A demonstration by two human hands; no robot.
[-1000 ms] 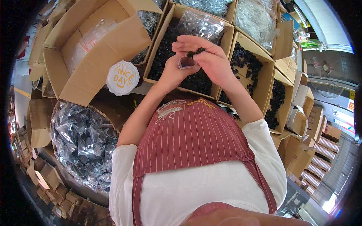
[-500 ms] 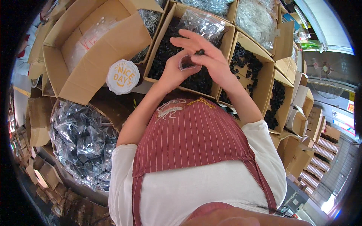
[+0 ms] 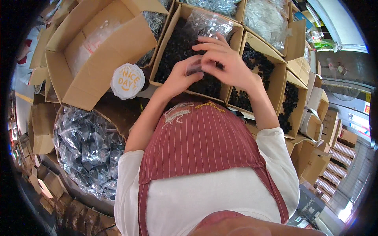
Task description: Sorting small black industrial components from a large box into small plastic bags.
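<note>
My left hand is closed around a small clear plastic bag, whose mouth faces my right hand. Bent over that mouth is my right hand, thumb and forefinger close together at the bag's edge and the other fingers raised. Something small and black shows between thumb and palm, partly hidden by the fingers. Both hands are above a cardboard box of loose small black parts. A larger clear bag lies on the parts at the box's far end.
Right of it, more cardboard boxes hold black parts. Boxes of clear bags stand farther back. An open carton and a white round sign are at the left, above a big container of filled bags.
My right hand has turned and come down to the bag's mouth, its thumb and forefinger now at the edge. The bag has tilted, and its round opening shows less.
</note>
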